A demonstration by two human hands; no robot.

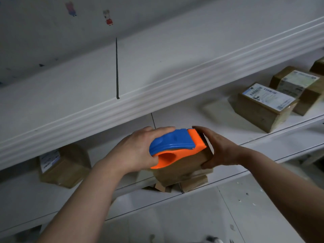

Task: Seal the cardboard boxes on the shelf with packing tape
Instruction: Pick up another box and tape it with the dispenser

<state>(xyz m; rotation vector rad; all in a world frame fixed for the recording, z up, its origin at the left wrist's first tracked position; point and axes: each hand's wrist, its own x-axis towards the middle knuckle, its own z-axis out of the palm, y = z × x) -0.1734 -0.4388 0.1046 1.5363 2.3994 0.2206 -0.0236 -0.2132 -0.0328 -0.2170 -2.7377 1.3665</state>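
Cardboard box [182,166] stands near the front edge of the white shelf [175,118], resting on a few small cardboard pieces [192,183] that lie under it. A blue and orange tape dispenser [177,144] sits on top of it, with its orange end toward the right. The left hand [135,151] has its grip closed round the dispenser's left end, fingers over the blue top and thumb low by the orange tongue. The right hand [219,148] has its grip on the box's right end, fingers curled over the far upper edge and thumb low on the near side (just beside the dispenser's orange nose). Further right on the same shelf lie a labelled box [263,106] and, close behind it, a second labelled box [296,85]; a third box [318,65] shows at the edge of view. To the left, in shadow, stands another labelled box [64,165]. Above runs an upper shelf board [157,71], and two cartoon stickers [108,17] are on the wall.
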